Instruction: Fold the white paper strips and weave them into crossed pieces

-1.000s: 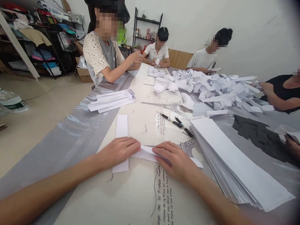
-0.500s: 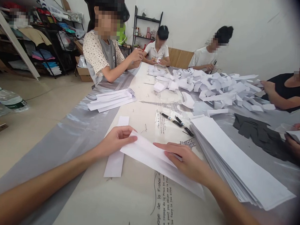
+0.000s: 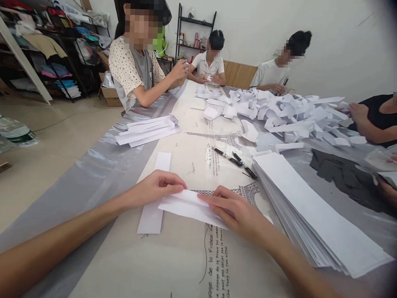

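Between my hands is a white paper strip (image 3: 193,212), held just above the table and creased along its length. My left hand (image 3: 158,189) pinches its upper left edge between thumb and fingers. On the strip's right part, my right hand (image 3: 233,209) grips the upper edge with thumb and fingertips, hiding some of the paper. Partly under my left hand lies a second white paper strip (image 3: 152,219), flat on the printed tablecloth (image 3: 142,268). To the right of my right hand rests a thick stack of white paper strips (image 3: 316,209).
Pens (image 3: 233,159) lie beyond my hands. A heap of folded white papers (image 3: 284,110) covers the far right, and more paper strips (image 3: 148,132) lie at the left. Black cloth (image 3: 337,175) is at the right. Several people sit around the table, including a person in a spotted-sleeve shirt (image 3: 139,75).
The strip's upper edge has been folded over towards me, so it looks narrower. My hands have come closer together along it.
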Available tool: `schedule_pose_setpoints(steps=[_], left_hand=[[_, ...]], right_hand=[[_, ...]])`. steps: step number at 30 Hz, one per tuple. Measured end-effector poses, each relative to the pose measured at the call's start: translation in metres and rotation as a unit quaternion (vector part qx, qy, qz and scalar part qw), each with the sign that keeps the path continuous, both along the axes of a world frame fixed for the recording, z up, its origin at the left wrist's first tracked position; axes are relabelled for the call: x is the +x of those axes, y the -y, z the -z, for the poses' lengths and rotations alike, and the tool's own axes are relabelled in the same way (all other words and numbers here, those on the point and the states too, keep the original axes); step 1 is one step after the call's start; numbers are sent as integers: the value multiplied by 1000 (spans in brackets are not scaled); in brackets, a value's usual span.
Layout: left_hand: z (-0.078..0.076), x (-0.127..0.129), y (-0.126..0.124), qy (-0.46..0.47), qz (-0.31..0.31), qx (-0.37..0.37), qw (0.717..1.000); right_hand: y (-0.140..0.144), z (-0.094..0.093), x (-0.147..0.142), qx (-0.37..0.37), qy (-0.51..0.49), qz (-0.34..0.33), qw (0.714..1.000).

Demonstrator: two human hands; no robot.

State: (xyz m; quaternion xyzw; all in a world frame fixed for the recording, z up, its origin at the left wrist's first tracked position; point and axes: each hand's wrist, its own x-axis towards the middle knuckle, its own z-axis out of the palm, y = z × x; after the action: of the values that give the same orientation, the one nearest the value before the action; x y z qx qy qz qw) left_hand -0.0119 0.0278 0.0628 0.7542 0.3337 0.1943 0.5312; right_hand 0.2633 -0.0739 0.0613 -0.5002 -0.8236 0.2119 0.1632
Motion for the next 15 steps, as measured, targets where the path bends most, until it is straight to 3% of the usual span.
schedule_pose_setpoints(steps=[3, 8, 15], left_hand=[[6, 0, 0, -19, 27, 11, 999], [17, 0, 0, -19, 20, 73, 997], [22, 7, 1, -28, 70, 152, 985]], right_hand=[[0, -2, 0, -14, -9, 6, 1000], [-4, -8, 4, -61, -42, 67, 995], [-14, -1, 1, -102, -43, 52, 993]])
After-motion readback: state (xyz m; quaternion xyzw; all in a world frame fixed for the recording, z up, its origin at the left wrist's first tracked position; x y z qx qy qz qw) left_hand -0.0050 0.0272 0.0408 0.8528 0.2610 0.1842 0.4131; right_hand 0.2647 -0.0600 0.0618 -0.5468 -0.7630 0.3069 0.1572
